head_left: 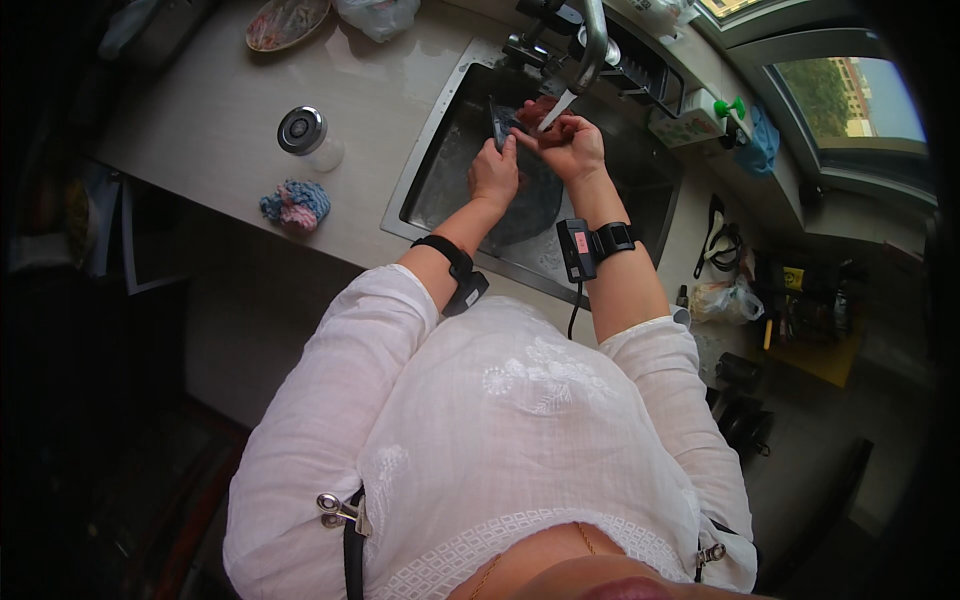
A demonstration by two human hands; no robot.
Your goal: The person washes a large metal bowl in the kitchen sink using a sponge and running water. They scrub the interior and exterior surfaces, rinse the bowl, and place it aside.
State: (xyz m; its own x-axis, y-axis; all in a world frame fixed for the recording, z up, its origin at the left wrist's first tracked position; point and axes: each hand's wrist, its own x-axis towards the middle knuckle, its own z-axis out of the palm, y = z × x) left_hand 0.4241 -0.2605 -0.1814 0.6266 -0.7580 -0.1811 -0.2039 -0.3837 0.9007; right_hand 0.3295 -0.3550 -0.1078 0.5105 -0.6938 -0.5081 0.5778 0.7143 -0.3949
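Over the steel sink (420, 172), my left hand (495, 174) grips a dark, flat, narrow object (499, 124); its kind cannot be told. Close beside it on the right, my right hand (576, 154) holds a soft reddish-brown piece, apparently raw meat (534, 112), with one finger reaching toward the dark object. Water (556, 111) runs from the curved metal faucet (595, 45) onto the reddish piece. Below both hands, a large dark round shape (529, 214) lies in the sink basin, partly hidden by my hands.
Left of the sink, the counter (217, 127) holds a glass jar with a metal lid (302, 131), a crumpled blue and pink cloth (298, 205), a covered plate (287, 24) and a plastic bag (379, 15). A black rack (637, 75) and white box (686, 120) stand behind the sink.
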